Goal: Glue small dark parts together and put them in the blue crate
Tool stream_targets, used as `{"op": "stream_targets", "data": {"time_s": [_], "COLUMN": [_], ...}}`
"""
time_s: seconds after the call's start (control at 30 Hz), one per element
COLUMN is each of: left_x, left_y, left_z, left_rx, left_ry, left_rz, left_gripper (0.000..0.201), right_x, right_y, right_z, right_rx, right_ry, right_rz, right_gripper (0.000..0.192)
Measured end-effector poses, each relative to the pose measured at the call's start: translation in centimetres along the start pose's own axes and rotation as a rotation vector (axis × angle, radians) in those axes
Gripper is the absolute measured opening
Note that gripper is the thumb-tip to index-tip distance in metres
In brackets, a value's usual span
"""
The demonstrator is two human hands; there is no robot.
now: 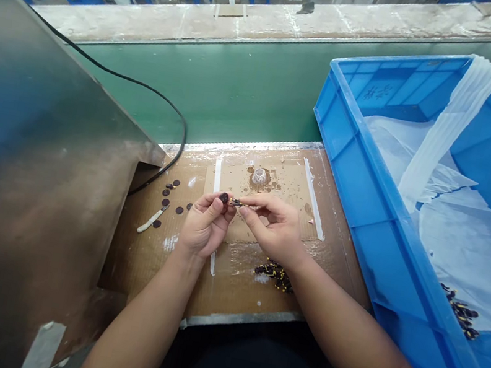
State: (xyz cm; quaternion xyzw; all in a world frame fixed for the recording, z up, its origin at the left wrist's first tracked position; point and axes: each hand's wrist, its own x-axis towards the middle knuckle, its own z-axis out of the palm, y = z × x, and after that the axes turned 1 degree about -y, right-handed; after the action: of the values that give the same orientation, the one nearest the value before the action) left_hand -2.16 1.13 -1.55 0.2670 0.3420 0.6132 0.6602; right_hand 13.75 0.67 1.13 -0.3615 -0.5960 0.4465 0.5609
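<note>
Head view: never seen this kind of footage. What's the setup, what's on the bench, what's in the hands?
There is no machine here: a camera worn on a person's head looks down at their two bare hands. The left hand pinches a small dark disc between its fingertips. The right hand holds a tiny part up against it; what that part is, is too small to tell. Both hands hover over a cardboard mat. On it lie loose discs to the left, a pile of dark and yellow parts by the right wrist, and a small clear cup further back. A blue crate lined with plastic stands at the right, and a green belt runs behind.
</note>
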Motion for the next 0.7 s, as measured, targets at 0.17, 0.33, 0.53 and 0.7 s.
{"op": "stream_targets", "data": {"time_s": [0.17, 0.33, 0.53, 0.7], "left_x": [-0.07, -0.08, -0.17, -0.2], "left_y": [-0.09, -0.03, 0.07, -0.01], "left_z": [-0.02, 0.25, 0.85, 0.86], "left_rx": [0.041, 0.008, -0.044, -0.051], "left_ry": [-0.012, 0.0, 0.026, 0.013], "left_rz": [0.033, 0.056, 0.077, 0.095], "left_gripper": [0.021, 0.02, 0.022, 0.022], "right_x": [0.0, -0.07, -0.09, 0.02], "right_y": [-0.01, 0.33, 0.76, 0.8], "right_z": [0.18, 0.37, 0.66, 0.71], "right_rx": [0.009, 0.012, 0.045, 0.04], "right_ry": [-0.006, -0.018, 0.028, 0.024], "right_rz": [0.004, -0.009, -0.018, -0.031], "right_gripper": [0.015, 0.018, 0.016, 0.016]}}
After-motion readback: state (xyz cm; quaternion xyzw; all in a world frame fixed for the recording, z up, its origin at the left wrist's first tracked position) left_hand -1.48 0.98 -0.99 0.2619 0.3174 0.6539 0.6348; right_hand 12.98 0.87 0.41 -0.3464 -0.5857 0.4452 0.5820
